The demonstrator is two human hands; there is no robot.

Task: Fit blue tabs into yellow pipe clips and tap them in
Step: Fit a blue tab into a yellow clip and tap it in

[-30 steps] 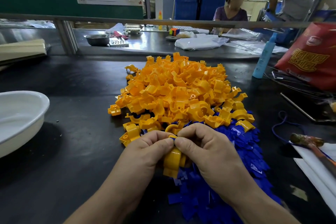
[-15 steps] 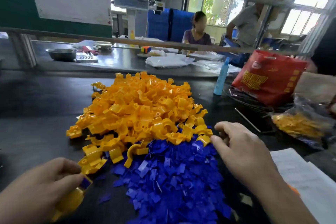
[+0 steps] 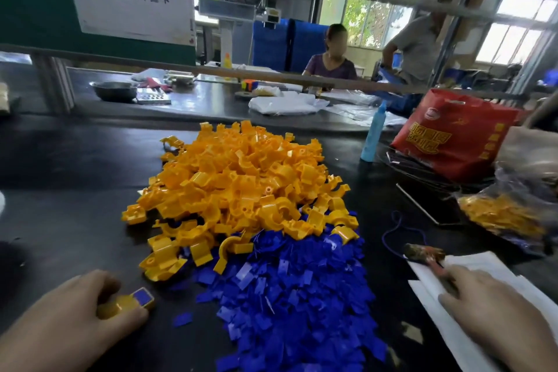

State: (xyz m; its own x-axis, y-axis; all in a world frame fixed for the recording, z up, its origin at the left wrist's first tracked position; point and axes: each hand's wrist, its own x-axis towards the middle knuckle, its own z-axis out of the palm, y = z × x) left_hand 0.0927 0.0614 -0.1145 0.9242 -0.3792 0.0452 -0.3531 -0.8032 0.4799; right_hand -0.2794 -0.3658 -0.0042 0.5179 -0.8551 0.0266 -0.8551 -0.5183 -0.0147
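Clip (image 3: 120,306), yellow, with a blue tab (image 3: 143,296) seated in its open end, sits on the desk (image 3: 60,220) near the front edge, left of the loose tabs (image 3: 287,296) and in front of the heaped clips (image 3: 241,190). Our left hand (image 3: 69,320) pinches it between thumb and curled fingers, holding it down against the desk. Our right hand (image 3: 498,317) lies over the handle of the mallet (image 3: 422,252) on the paper (image 3: 425,308) toward the right edge; we cannot tell whether its fingers grip the handle. We judge the clip light, rigid moulded plastic with a smooth, rather slippery skin: it should not crush under a firm pinch, but may skate on the desk when struck. We would hold it by its flat sides, low and clear of the tab end, so that a tap meets the tab alone. The tab, thin and small, we judge stiff enough to drive in, though a skewed blow could jam or snap it.
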